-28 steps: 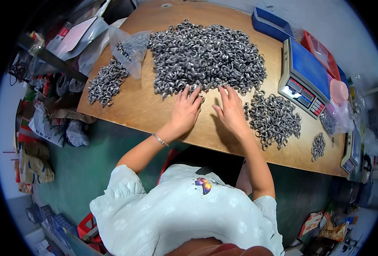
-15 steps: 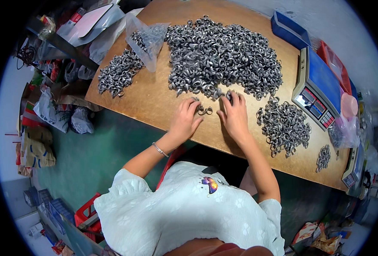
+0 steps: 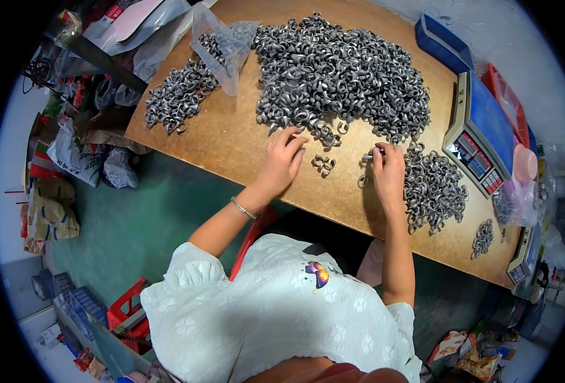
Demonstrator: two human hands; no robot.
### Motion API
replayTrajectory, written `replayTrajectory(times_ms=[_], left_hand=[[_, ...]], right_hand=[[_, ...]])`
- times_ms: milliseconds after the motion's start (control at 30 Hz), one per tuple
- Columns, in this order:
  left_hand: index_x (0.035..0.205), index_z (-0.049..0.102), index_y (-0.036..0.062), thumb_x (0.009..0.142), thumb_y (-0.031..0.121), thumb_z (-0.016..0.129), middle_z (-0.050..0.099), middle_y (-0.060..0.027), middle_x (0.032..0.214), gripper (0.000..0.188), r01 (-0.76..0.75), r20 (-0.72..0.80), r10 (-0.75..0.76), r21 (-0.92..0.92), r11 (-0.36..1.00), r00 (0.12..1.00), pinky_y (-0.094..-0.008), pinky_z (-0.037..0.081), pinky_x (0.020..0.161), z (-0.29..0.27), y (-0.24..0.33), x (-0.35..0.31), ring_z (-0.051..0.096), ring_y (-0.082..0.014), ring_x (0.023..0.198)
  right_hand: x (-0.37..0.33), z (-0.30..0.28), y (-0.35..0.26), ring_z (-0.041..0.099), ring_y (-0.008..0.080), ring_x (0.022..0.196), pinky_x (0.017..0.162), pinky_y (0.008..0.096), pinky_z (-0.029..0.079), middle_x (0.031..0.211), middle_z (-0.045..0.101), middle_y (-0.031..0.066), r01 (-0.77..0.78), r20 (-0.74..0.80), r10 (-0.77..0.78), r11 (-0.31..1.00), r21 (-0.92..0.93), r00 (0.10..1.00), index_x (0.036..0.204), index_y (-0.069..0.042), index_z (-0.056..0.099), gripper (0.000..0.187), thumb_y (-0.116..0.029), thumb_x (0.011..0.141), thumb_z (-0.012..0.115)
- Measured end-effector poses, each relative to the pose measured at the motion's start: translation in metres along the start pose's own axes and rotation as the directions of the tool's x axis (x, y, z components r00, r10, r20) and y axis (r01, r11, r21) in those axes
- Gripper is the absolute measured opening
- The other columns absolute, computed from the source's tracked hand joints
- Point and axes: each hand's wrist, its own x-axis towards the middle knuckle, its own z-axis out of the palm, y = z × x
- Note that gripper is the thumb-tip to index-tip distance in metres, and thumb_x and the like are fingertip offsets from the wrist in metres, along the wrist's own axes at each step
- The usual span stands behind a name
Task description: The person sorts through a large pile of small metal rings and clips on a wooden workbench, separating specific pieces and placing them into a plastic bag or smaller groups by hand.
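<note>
The right hand [image 3: 390, 173] has been moved from the big pile [image 3: 346, 76] to beside the right pile [image 3: 434, 191], farther from the left hand [image 3: 280, 167], and loose rings [image 3: 324, 167] have been left between them.

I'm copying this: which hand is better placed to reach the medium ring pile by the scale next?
Probably the right hand: it's beside that ring pile. The left hand is farther off, near the central heap.

The main heap of rings [image 3: 343, 73] lies behind a cluster [image 3: 324, 165] on the desk [image 3: 231, 147]. Left of the heap is a side pile [image 3: 177, 96], a bag [image 3: 218, 57] at its far end; right of the cluster, another pile [image 3: 435, 188], a scale [image 3: 490, 121] beyond.
</note>
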Motion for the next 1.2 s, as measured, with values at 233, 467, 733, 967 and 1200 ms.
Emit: replayTrajectory(times_ms=[233, 467, 733, 967, 1200], left_hand=[[0.102, 0.060, -0.0032, 0.083, -0.014, 0.045, 0.058, -0.0165, 0.108, 0.027, 0.074, -0.113, -0.089, -0.132, 0.988, 0.990, -0.0338, 0.047, 0.084, -0.009, -0.011, 0.011, 0.058, -0.0316, 0.098], [0.105, 0.061, -0.0002, 0.081, -0.006, 0.058, 0.059, -0.0145, 0.105, 0.025, 0.039, 0.026, -0.039, 0.026, 0.999, 0.999, -0.0313, 0.048, 0.081, -0.025, -0.001, 0.000, 0.060, -0.0301, 0.095], [0.107, 0.061, -0.0021, 0.088, -0.004, 0.056, 0.062, -0.0055, 0.102, 0.019, 0.418, 0.055, -0.491, -0.610, 0.673, 0.870, -0.0242, 0.050, 0.076, -0.020, -0.021, -0.005, 0.060, -0.0110, 0.088], [0.105, 0.061, -0.0022, 0.086, -0.005, 0.058, 0.057, -0.0030, 0.096, 0.020, 0.348, 0.052, -0.485, -0.762, 0.546, 0.873, -0.0226, 0.049, 0.075, -0.031, -0.028, -0.006, 0.058, -0.0101, 0.082], [0.104, 0.063, 0.0004, 0.085, -0.008, 0.055, 0.052, -0.0056, 0.098, 0.021, 0.343, 0.015, -0.361, -0.352, 0.871, 0.932, -0.0226, 0.048, 0.076, -0.032, -0.012, -0.009, 0.058, -0.0129, 0.089]], right_hand=[[-0.012, 0.025, -0.047, 0.049, 0.0349, 0.109, 0.094, 0.0459, 0.039, 0.115, 0.051, 0.0194, 0.483, -0.061, -0.484, 0.875, -0.027, 0.873, 0.106, -0.001, 0.058, 0.029, -0.011, 0.079, 0.067], [-0.017, 0.034, -0.029, 0.053, 0.0322, 0.103, 0.091, 0.0412, 0.041, 0.111, 0.055, 0.0165, 0.534, 0.094, -0.530, 0.845, -0.019, 0.843, 0.100, -0.002, 0.059, 0.027, -0.005, 0.075, 0.068], [-0.006, 0.030, -0.039, 0.052, 0.0327, 0.103, 0.088, 0.0384, 0.042, 0.109, 0.057, 0.0151, 0.415, -0.130, -0.439, 0.893, -0.175, 0.889, 0.105, 0.000, 0.058, 0.030, -0.001, 0.076, 0.065], [-0.006, 0.040, -0.036, 0.053, 0.0319, 0.092, 0.082, 0.0390, 0.040, 0.099, 0.059, 0.0121, 0.464, 0.049, -0.462, 0.884, -0.053, 0.886, 0.108, -0.004, 0.057, 0.030, -0.008, 0.079, 0.066], [0.001, 0.015, -0.023, 0.056, 0.0057, 0.064, 0.056, 0.0211, 0.045, 0.079, 0.065, 0.0032, -0.144, 0.106, 0.100, 0.797, 0.587, 0.989, 0.105, 0.003, 0.063, 0.018, -0.006, 0.092, 0.055]])
